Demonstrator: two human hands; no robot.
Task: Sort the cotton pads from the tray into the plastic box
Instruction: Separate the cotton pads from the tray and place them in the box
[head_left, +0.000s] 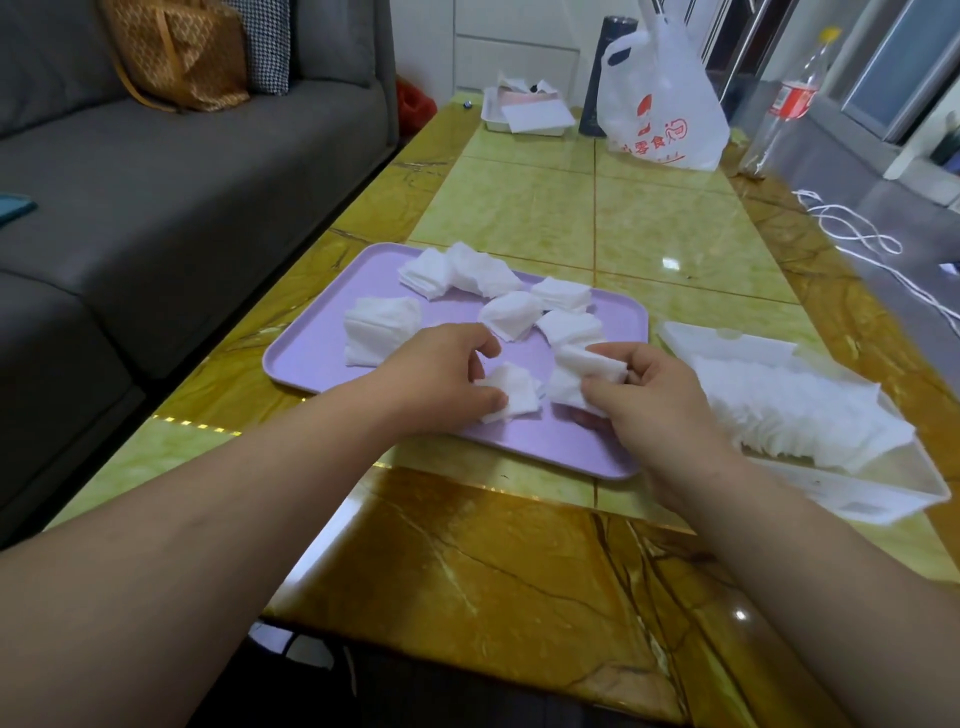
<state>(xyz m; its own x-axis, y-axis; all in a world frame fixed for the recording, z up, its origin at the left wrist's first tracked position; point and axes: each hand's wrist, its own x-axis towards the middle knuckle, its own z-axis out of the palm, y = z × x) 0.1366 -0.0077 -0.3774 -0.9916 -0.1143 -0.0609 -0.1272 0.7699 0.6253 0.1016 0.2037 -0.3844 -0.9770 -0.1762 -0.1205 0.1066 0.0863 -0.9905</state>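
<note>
The left hand (447, 382) curls its thumb and fingers round a small stack of cotton pads (511, 395) at the near middle of the lilac tray (317, 358). Whether that stack rests on the tray floor or is just lifted off it cannot be told. The right hand (660, 400) pinches a second stack of pads (589, 371) just to the right, over the tray's near right part. The pads bend and fan out between its thumb and fingertips. The two held stacks are just beside each other.

Farther back on the tray lie more loose piles. A broad pile (382, 327) sits at the left and two leaning piles (457, 270) lie near the far rim. A cluster of three piles (550, 312) lies toward the right, close to the right hand's stack.

The translucent plastic box (883, 499) stands on the table right of the tray, beside the right wrist. A row of cotton pads (795, 415) is packed on edge inside it, fanning toward the near end. A flat white plastic panel (727, 340) lies at the box's far end; whether it is joined to the box cannot be told.

The table (519, 571) has a glossy yellow-green and amber marble pattern. At its far end stand a white printed carrier bag (665, 104), a dark flask (608, 73), a clear bottle with a red label (789, 98) and a shallow white dish of papers (524, 111). A grey sofa (156, 182) runs along the left, with a brown handbag (176, 52) on its seat.
</note>
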